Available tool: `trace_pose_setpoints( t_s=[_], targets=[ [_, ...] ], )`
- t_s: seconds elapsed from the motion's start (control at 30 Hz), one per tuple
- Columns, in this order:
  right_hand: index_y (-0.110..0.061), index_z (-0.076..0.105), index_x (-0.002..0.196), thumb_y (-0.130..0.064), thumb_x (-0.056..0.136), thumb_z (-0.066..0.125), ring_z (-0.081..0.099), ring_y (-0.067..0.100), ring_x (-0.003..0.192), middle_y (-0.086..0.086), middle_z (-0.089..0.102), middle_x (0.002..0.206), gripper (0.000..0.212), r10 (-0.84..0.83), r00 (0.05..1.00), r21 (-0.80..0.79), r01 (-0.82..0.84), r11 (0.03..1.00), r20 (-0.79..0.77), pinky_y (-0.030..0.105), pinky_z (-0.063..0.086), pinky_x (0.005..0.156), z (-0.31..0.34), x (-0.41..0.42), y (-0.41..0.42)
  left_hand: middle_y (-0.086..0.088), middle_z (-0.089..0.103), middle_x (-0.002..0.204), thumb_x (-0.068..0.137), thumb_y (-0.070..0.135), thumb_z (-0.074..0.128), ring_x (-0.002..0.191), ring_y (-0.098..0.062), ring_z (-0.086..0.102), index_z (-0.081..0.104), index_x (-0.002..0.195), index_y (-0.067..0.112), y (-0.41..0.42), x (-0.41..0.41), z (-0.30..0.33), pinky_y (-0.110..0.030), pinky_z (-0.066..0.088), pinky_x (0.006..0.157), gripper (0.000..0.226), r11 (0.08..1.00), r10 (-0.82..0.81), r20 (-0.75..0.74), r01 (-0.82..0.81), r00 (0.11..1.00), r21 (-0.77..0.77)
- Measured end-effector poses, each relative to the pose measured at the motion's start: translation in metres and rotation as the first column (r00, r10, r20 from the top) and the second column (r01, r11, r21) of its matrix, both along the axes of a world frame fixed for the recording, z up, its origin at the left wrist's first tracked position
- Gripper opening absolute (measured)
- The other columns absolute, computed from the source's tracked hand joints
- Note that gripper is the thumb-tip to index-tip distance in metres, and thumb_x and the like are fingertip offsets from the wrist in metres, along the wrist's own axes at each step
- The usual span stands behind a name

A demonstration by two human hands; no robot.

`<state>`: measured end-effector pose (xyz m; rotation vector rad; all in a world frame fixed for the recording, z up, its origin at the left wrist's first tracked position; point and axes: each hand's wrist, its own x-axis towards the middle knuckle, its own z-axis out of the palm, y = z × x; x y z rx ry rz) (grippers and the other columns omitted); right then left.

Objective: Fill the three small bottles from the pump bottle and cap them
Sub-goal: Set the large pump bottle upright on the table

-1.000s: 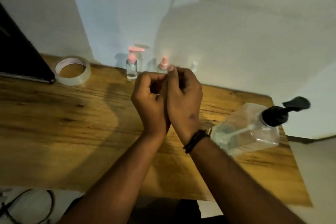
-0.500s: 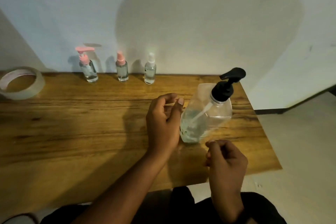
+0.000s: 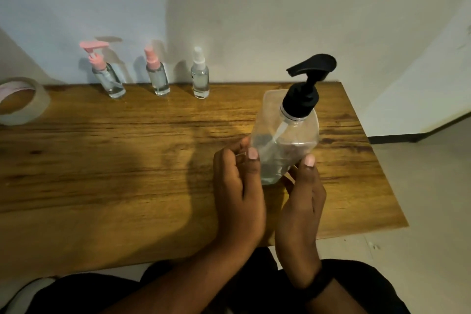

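Wooden table [image 3: 127, 160] against a pale wall. Both hands wrap the clear pump bottle [image 3: 285, 145] at its base, left hand [image 3: 239, 186] and right hand [image 3: 302, 201] on opposite sides, thumbs up. Three capped small bottles [image 3: 159, 79] line the back edge; tape roll [image 3: 17, 102] far left.

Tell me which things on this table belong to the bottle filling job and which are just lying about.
Part of the job:
pump bottle, held between left hand and right hand
pink pump bottle
pink spray bottle
white spray bottle

Lying about:
tape roll, at the table's left edge
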<state>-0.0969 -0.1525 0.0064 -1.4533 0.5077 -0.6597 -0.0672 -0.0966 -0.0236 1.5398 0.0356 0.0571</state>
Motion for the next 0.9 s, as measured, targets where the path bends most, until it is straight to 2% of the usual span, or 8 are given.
trace_pose_setpoints(
  t_s=[0.1, 0.27, 0.4, 0.53, 0.63, 0.8, 0.9],
  targets=[
    [-0.036, 0.067, 0.117, -0.055, 0.101, 0.036, 0.069, 0.012, 0.116, -0.008, 0.075, 0.117, 0.040, 0.014, 1.000, 0.019, -0.014, 1.000, -0.006, 0.024, 0.056, 0.093, -0.002, 0.001, -0.002, 0.003, 0.064, 0.129, 0.098, 0.057, 0.044, 0.119, -0.003, 0.063, 0.059, 0.130, 0.023, -0.003, -0.006, 0.000, -0.025, 0.055, 0.096, 0.049, 1.000, 0.016, 0.013, -0.016, 1.000, -0.010],
    [-0.022, 0.066, 0.129, -0.045, 0.106, 0.037, 0.067, 0.015, 0.121, -0.001, 0.073, 0.124, 0.044, 0.032, 0.999, 0.062, -0.031, 0.998, -0.023, 0.040, 0.055, 0.101, -0.002, 0.005, -0.003, 0.005, 0.061, 0.131, 0.101, 0.052, 0.045, 0.125, -0.004, 0.060, 0.061, 0.137, 0.020, -0.006, -0.004, -0.003, -0.024, 0.052, 0.101, 0.051, 1.000, 0.001, 0.048, -0.001, 0.999, -0.001],
    [-0.014, 0.059, 0.143, -0.057, 0.099, 0.043, 0.061, 0.016, 0.131, 0.001, 0.067, 0.137, 0.064, 0.048, 0.998, 0.042, -0.046, 0.998, -0.043, 0.051, 0.050, 0.111, -0.005, 0.012, -0.008, 0.002, 0.062, 0.138, 0.102, 0.049, 0.045, 0.130, -0.004, 0.058, 0.060, 0.145, 0.013, -0.007, 0.008, -0.003, -0.018, 0.050, 0.104, 0.058, 0.999, -0.023, 0.084, 0.021, 0.996, 0.024],
    [-0.021, 0.054, 0.149, -0.051, 0.099, 0.049, 0.057, 0.005, 0.134, -0.009, 0.063, 0.143, 0.059, 0.035, 0.997, 0.016, -0.034, 0.999, -0.063, 0.043, 0.050, 0.113, -0.014, 0.024, -0.013, 0.001, 0.067, 0.138, 0.106, 0.040, 0.048, 0.129, -0.006, 0.062, 0.060, 0.145, 0.013, -0.009, 0.026, -0.002, -0.026, 0.053, 0.104, 0.050, 0.999, -0.031, 0.105, 0.028, 0.994, 0.031],
    [-0.022, 0.053, 0.150, -0.045, 0.103, 0.049, 0.059, 0.001, 0.129, -0.011, 0.065, 0.141, 0.053, 0.036, 0.997, -0.008, -0.037, 0.999, -0.066, 0.032, 0.053, 0.108, -0.017, 0.037, -0.016, 0.004, 0.069, 0.136, 0.106, 0.036, 0.050, 0.125, -0.004, 0.065, 0.061, 0.145, 0.013, -0.014, 0.038, 0.001, -0.027, 0.056, 0.101, 0.046, 1.000, -0.011, 0.126, 0.007, 0.992, 0.030],
    [-0.017, 0.056, 0.148, -0.031, 0.108, 0.052, 0.063, -0.001, 0.123, -0.007, 0.067, 0.136, 0.043, 0.043, 0.998, 0.007, -0.043, 0.999, -0.044, 0.015, 0.053, 0.097, -0.017, 0.071, -0.027, 0.016, 0.067, 0.128, 0.106, 0.030, 0.056, 0.117, 0.012, 0.063, 0.061, 0.144, 0.013, -0.023, 0.067, 0.003, -0.015, 0.052, 0.098, 0.042, 0.999, 0.013, 0.150, -0.020, 0.989, 0.044],
    [-0.015, 0.057, 0.146, -0.027, 0.108, 0.054, 0.065, 0.001, 0.121, -0.004, 0.068, 0.135, 0.040, 0.061, 0.998, -0.010, -0.061, 0.998, -0.021, 0.013, 0.054, 0.092, -0.019, 0.088, -0.033, 0.025, 0.062, 0.122, 0.109, 0.020, 0.057, 0.111, 0.022, 0.059, 0.061, 0.143, 0.010, -0.028, 0.081, 0.003, -0.006, 0.049, 0.093, 0.037, 0.996, 0.019, 0.159, -0.031, 0.987, 0.079]
  ],
)
